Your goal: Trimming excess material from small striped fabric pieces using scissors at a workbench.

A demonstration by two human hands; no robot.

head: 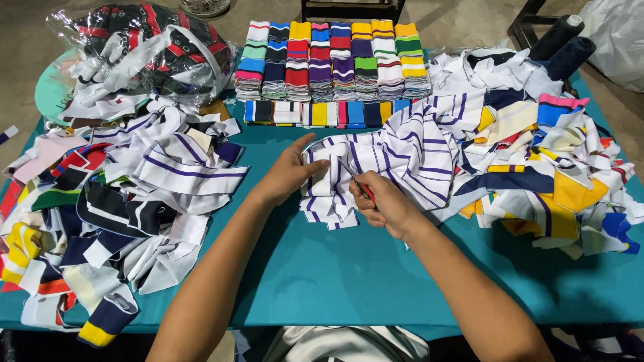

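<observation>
The left hand [290, 171] lies flat, fingers apart and stretched, on the edge of a white cloth with purple stripes [396, 161]; it presses the cloth down and does not grip it. The right hand [384, 204] is closed around a small cutting tool with a red handle [360, 186] (only a thin part of it shows between the fingers), and the tip of the tool points into the same striped cloth. This cloth lies in the middle of the bench [349, 268], which has a teal cover, just in front of the person and touching both hands.

To the left there is a loose pile of cut strips [127, 201], white, navy, yellow and red. To the right is another pile of mixed pieces [550, 174], touching the striped cloth. At the far side of the bench stand neat stacks of folded striped bands [332, 60] in many colours. A clear plastic bag [144, 50] with more pieces is at the far left corner, and two dark thread cones [563, 43] are at the far right.
</observation>
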